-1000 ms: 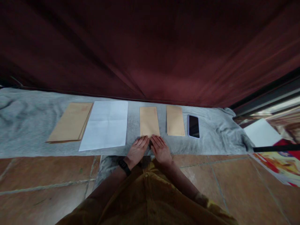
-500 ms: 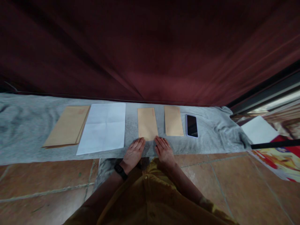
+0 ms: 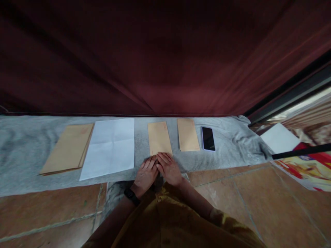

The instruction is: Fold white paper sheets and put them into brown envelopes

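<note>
My left hand [image 3: 145, 173] and my right hand [image 3: 168, 167] lie flat, side by side, fingers stretched out on the near end of a brown envelope [image 3: 158, 137]. That envelope rests lengthwise on a grey cloth [image 3: 26, 144]. A black band is on my left wrist. To the right lies a second brown envelope [image 3: 188, 134], then a dark phone [image 3: 208, 138]. To the left lie a white creased sheet [image 3: 109, 147] and a stack of brown envelopes [image 3: 68, 148].
A dark red curtain [image 3: 165, 55] hangs behind the cloth. Terracotta floor tiles [image 3: 258, 196] lie in front. At the right are a white sheet [image 3: 279, 138], a black bar [image 3: 301, 151] and colourful printed paper [image 3: 307, 168].
My hands were apart at the envelope's near corners half a second ago; now they have come together at the middle of its near end. The view has tilted slightly.
</note>
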A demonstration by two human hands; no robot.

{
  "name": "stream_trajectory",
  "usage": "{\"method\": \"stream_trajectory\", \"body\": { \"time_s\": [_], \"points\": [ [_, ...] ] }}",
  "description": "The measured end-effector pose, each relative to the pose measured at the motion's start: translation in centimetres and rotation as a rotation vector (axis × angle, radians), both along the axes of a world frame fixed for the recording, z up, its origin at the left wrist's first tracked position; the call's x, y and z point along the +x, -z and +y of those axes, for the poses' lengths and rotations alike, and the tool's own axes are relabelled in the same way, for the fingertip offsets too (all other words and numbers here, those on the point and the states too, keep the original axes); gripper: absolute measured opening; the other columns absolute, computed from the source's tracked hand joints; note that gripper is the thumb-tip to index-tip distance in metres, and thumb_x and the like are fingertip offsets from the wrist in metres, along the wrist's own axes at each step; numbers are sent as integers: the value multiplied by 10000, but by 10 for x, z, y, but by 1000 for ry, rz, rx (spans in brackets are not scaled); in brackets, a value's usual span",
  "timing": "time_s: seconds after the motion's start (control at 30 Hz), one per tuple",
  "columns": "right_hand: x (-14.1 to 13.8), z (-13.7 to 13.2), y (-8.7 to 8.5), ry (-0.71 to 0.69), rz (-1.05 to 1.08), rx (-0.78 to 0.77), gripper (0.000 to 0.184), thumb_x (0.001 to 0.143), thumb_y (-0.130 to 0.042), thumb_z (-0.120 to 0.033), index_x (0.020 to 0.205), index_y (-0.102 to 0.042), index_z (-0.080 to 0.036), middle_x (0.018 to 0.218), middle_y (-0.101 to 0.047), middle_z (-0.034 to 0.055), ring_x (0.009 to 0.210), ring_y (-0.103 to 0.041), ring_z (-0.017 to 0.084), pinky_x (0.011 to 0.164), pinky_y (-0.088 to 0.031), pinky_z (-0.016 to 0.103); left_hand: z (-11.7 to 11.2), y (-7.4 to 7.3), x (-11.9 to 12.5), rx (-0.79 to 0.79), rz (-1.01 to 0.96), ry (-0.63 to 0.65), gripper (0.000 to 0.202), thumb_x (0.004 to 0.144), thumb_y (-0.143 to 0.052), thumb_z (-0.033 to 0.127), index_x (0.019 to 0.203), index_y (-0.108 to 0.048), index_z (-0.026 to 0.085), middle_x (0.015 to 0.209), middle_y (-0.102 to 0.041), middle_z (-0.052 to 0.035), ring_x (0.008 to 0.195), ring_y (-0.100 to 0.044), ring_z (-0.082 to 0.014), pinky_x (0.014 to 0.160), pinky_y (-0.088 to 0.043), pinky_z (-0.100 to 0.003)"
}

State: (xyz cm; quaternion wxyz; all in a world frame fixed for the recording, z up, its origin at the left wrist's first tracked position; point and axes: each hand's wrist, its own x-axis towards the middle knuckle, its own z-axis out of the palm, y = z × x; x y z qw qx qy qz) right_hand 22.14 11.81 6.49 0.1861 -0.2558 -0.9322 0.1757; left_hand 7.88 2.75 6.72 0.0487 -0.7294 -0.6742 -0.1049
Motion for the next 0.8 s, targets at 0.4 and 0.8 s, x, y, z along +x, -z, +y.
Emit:
{"method": "stream_trajectory", "body": {
  "time_s": [0.4,0.8],
  "points": [
    [25,7,11,90,-64,80,467,1026,-474,-299,1468,-489,-147,1504,-511,105,1425,-438,218,1192,-380,432,-4,9,-3,63,-84,-51,411,1009,-411,280,1346,-586,122,1385,-624,-143,1280,-582,-271,1071,-478,-437],
    [30,8,12,48,-3,55,442,1015,-427,-241,1424,-529,-109,1453,-566,118,1384,-483,223,1186,-395,438,38,1,-1,-27,-156,70,466,1023,-342,294,1417,-522,121,1501,-520,-124,1405,-467,-226,1176,-400,-437]
  ]
}}
